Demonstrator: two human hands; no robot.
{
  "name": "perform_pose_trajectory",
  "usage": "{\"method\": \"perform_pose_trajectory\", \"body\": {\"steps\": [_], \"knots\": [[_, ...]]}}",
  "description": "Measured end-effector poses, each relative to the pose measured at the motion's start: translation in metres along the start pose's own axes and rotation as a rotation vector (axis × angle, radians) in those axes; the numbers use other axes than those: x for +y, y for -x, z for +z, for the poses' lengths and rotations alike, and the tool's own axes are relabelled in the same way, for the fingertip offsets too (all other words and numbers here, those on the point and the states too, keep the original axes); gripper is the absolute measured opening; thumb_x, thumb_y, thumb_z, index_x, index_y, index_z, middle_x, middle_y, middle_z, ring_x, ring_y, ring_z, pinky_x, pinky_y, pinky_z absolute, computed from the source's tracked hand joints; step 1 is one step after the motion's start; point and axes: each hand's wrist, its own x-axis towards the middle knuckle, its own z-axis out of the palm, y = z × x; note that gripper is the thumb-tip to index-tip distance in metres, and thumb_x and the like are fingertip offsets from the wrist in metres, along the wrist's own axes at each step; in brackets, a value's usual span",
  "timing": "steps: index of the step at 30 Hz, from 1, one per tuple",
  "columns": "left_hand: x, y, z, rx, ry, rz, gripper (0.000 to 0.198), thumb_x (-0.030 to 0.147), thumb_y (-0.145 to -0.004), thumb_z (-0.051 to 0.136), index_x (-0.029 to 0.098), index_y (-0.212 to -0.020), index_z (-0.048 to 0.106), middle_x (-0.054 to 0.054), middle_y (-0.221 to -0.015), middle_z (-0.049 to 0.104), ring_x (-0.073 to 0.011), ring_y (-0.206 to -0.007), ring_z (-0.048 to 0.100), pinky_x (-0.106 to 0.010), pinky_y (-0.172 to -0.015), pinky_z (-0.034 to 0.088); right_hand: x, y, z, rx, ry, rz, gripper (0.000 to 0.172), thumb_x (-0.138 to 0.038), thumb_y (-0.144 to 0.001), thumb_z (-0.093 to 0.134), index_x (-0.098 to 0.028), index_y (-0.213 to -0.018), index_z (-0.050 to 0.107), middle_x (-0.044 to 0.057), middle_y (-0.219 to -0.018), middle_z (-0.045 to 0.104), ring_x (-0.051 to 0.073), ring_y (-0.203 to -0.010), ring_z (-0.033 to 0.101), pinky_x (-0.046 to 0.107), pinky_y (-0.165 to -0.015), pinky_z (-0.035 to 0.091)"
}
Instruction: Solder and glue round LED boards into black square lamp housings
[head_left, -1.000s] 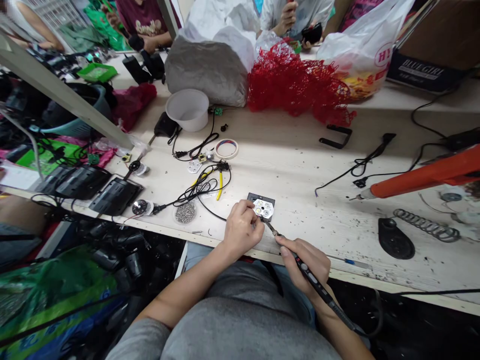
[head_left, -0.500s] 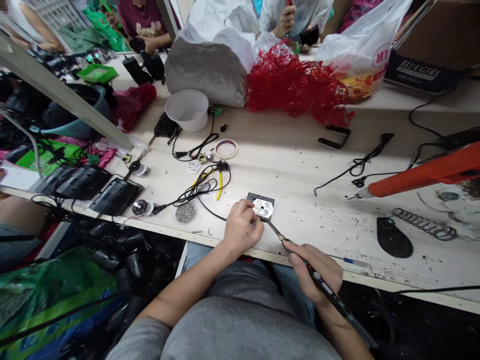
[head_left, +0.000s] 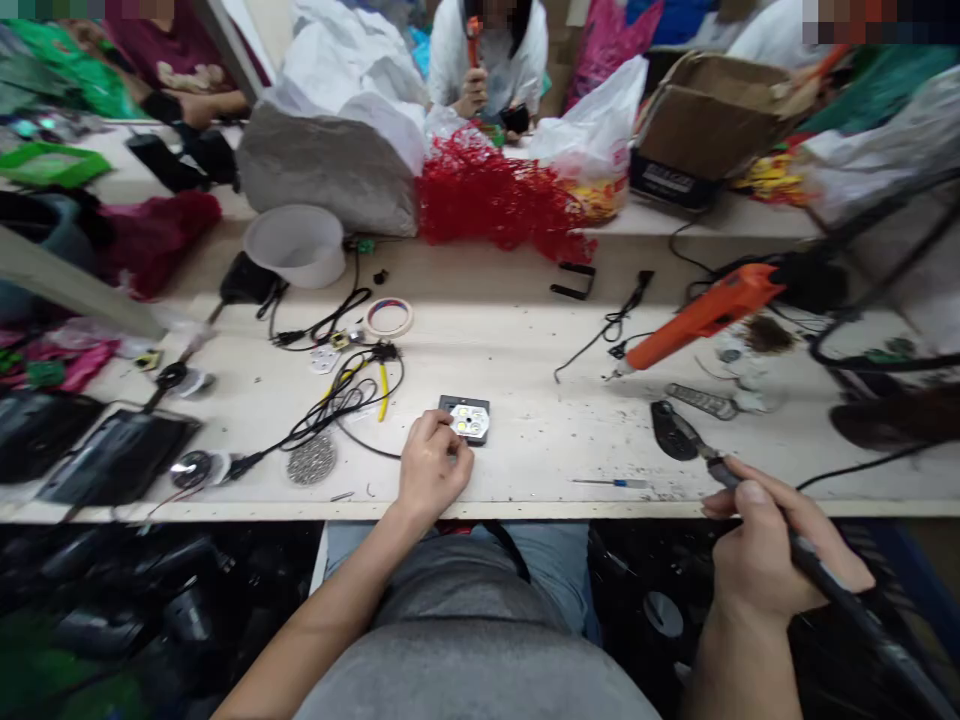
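Note:
My left hand [head_left: 433, 467] rests on the workbench with its fingers curled against a small black square plate carrying a white LED board [head_left: 466, 418]. Whether it pinches anything small I cannot make out. My right hand [head_left: 765, 553] is closed round a black soldering iron [head_left: 806, 553], held off the front right edge of the bench. The iron's tip [head_left: 694, 438] points up-left over a black oval part [head_left: 670, 429]. Its cord runs off toward the lower right.
A pile of small screws [head_left: 311, 460], black wires with yellow cutters [head_left: 352, 385], a tape roll [head_left: 389, 316] and a white bowl [head_left: 295, 245] lie left. An orange glue gun [head_left: 697, 317] and a spring [head_left: 705, 401] lie right. Red netting [head_left: 491, 197], bags and other people sit behind.
My right hand has pulled the soldering iron away from the LED board, far to the right. The view has swung right. My left hand stays at the board.

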Motion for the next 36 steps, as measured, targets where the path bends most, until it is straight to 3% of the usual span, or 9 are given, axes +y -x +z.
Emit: {"method": "perform_pose_trajectory", "body": {"steps": [2, 5, 14, 21, 24, 27, 30, 32, 36], "knots": [[-0.001, -0.001, -0.001, -0.009, 0.007, 0.005, 0.016, 0.012, -0.079, 0.059, 0.022, -0.067, 0.054, -0.006, -0.093, 0.062, -0.0213, -0.085, 0.062, -0.035, -0.076, 0.053, -0.009, -0.017, -0.006, 0.246, 0.009, 0.041, 0.020, -0.024, -0.082, 0.064, -0.017, -0.093, 0.079, -0.001, -0.054, 0.060, 0.017, -0.044, 0.054, 0.035, -0.050, 0.044], [-0.001, -0.001, -0.002, -0.019, 0.010, 0.022, 0.016, 0.011, -0.079, 0.059, 0.022, -0.067, 0.054, -0.006, -0.095, 0.062, -0.0219, -0.087, 0.062, -0.036, -0.077, 0.053, -0.017, -0.039, -0.010, 0.357, 0.003, 0.069, 0.016, -0.019, -0.077, 0.064, -0.014, -0.083, 0.079, -0.001, -0.049, 0.056, 0.016, -0.040, 0.048, 0.034, -0.044, 0.039], [0.001, 0.001, -0.004, -0.020, -0.012, 0.063, 0.015, 0.011, -0.081, 0.057, 0.020, -0.070, 0.054, -0.007, -0.095, 0.062, -0.0216, -0.088, 0.063, -0.035, -0.075, 0.054, 0.003, -0.085, 0.017, 0.142, -0.043, 0.503, 0.009, -0.022, -0.071, 0.071, -0.014, -0.073, 0.074, 0.000, -0.046, 0.055, 0.013, -0.037, 0.046, 0.033, -0.043, 0.039], [0.000, 0.004, -0.004, -0.032, 0.064, 0.027, 0.011, 0.011, -0.081, 0.056, 0.021, -0.083, 0.052, -0.007, -0.096, 0.061, -0.0216, -0.091, 0.062, -0.035, -0.079, 0.053, 0.023, -0.044, 0.020, 0.059, -0.160, 0.565, 0.029, -0.045, -0.069, 0.084, -0.026, -0.076, 0.064, 0.000, -0.051, 0.060, 0.019, -0.041, 0.055, 0.036, -0.039, 0.046], [0.000, 0.003, -0.005, -0.047, 0.082, 0.016, 0.015, 0.010, -0.080, 0.055, 0.022, -0.088, 0.051, -0.006, -0.095, 0.060, -0.0223, -0.092, 0.061, -0.035, -0.079, 0.052, 0.024, -0.006, 0.033, 0.021, -0.155, 0.490, 0.038, -0.048, -0.064, 0.088, -0.023, -0.073, 0.061, -0.001, -0.049, 0.059, 0.018, -0.037, 0.054, 0.032, -0.035, 0.045], [0.001, 0.002, -0.006, -0.051, 0.107, 0.012, 0.015, 0.010, -0.080, 0.055, 0.023, -0.087, 0.050, -0.006, -0.094, 0.060, -0.0222, -0.091, 0.061, -0.035, -0.079, 0.052, 0.007, 0.027, 0.063, -0.255, -0.195, 0.268, 0.032, -0.047, -0.076, 0.078, -0.018, -0.079, 0.065, 0.000, -0.056, 0.064, 0.016, -0.044, 0.061, 0.028, -0.042, 0.052], [0.002, 0.000, -0.004, -0.041, 0.114, -0.046, 0.016, 0.012, -0.081, 0.056, 0.023, -0.090, 0.051, -0.004, -0.089, 0.060, -0.0219, -0.085, 0.060, -0.035, -0.077, 0.051, -0.021, 0.043, 0.103, -0.569, -0.160, -0.082, 0.018, -0.030, -0.089, 0.065, -0.019, -0.101, 0.071, 0.006, -0.085, 0.073, 0.018, -0.071, 0.071, 0.032, -0.066, 0.061], [0.002, 0.000, -0.002, -0.032, 0.107, -0.083, 0.019, 0.011, -0.079, 0.056, 0.022, -0.094, 0.052, -0.004, -0.088, 0.060, -0.0221, -0.085, 0.060, -0.035, -0.076, 0.051, -0.038, 0.046, 0.126, -0.715, -0.146, -0.296, 0.034, -0.023, -0.090, 0.060, -0.021, -0.123, 0.066, 0.010, -0.110, 0.071, 0.021, -0.095, 0.071, 0.038, -0.081, 0.062], [0.000, -0.001, -0.003, -0.058, 0.137, -0.079, 0.033, 0.007, -0.077, 0.055, 0.021, -0.107, 0.056, -0.006, -0.099, 0.063, -0.0224, -0.093, 0.063, -0.036, -0.082, 0.053, -0.047, 0.041, 0.141, -0.799, -0.074, -0.533, 0.039, -0.021, -0.093, 0.055, -0.020, -0.132, 0.059, 0.013, -0.123, 0.066, 0.026, -0.116, 0.063, 0.046, -0.097, 0.056]]}}
